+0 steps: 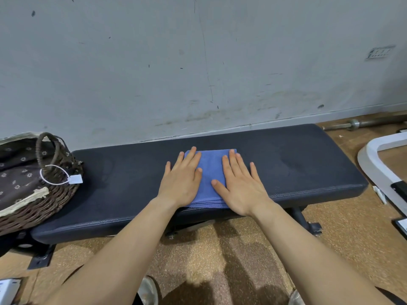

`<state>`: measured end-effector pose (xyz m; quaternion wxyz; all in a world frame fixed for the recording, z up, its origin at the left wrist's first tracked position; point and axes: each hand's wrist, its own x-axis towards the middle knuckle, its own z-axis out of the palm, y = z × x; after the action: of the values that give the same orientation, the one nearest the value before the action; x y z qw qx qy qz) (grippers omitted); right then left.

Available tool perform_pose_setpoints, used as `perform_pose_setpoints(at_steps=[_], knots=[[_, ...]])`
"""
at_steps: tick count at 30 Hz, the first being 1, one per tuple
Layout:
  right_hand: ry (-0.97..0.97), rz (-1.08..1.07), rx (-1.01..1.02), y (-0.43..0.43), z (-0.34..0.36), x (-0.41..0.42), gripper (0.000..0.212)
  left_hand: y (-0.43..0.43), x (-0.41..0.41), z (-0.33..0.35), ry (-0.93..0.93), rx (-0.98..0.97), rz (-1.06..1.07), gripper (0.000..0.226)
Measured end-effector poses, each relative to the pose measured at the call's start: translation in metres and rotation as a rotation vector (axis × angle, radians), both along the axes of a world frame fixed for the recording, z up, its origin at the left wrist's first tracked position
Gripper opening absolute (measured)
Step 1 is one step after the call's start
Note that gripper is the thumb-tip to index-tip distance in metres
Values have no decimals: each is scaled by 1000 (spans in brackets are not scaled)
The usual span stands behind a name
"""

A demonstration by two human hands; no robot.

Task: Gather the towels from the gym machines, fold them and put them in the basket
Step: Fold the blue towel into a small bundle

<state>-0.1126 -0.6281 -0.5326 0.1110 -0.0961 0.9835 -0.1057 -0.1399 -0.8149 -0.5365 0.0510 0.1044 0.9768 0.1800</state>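
The folded blue towel (210,170) is lying at the middle of the table (297,164), its long axis apparently running 12 to 6 o'clock. The left hand (181,181) and right hand (240,188) are pressing it flat, fingers straight and spread, gripping nothing. The basket (44,205) is sitting at 9 o'clock from the towel (the left hand is nearer), so the transfer is probably going leftward.
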Motion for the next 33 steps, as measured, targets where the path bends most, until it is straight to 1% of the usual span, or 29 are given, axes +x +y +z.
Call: perform_pose_setpoints(at_steps=[7,10,11,13,14,15,16,18,19,20,22,23,25,27,29,31,33], knots=[[-64,-164,67,-12,5,21,85,3,-4,-1,-59,-104,11,56],[-72,-237,117,-18,15,23,90,3,-1,-1,-77,-91,99,58],[-33,-245,123,-17,20,21,90,3,0,0,-72,-92,134,60],[159,-168,64,-12,25,10,78,4,2,2,5,-143,190,68],[249,-82,-17,-7,26,3,71,5,2,5,59,-162,229,74],[289,19,-107,-4,28,-4,64,6,3,9,101,-166,282,81],[269,102,-190,-1,29,-10,56,6,4,13,110,-157,339,86],[146,193,-264,2,30,-18,41,6,3,22,17,-110,423,81],[95,214,-270,4,29,-20,38,6,2,25,-52,-93,453,76],[57,218,-280,5,28,-20,37,6,1,26,-105,-87,470,72],[-1,194,-328,9,27,-21,39,3,-5,26,-153,-55,471,64],[-31,181,-356,11,28,-21,40,1,-8,25,-174,-5,462,59],[-67,168,-393,15,30,-21,41,-1,-13,25,-237,182,452,52],[-72,154,-416,13,34,-18,42,-3,-19,29,-269,391,456,44],[-24,164,-387,6,35,-14,44,-10,-23,34,-250,501,486,33],[51,204,-282,-8,32,-9,47,-18,-26,38,-217,504,502,34],[108,202,-175,-26,26,-2,51,-24,-27,39,-205,455,483,39]])
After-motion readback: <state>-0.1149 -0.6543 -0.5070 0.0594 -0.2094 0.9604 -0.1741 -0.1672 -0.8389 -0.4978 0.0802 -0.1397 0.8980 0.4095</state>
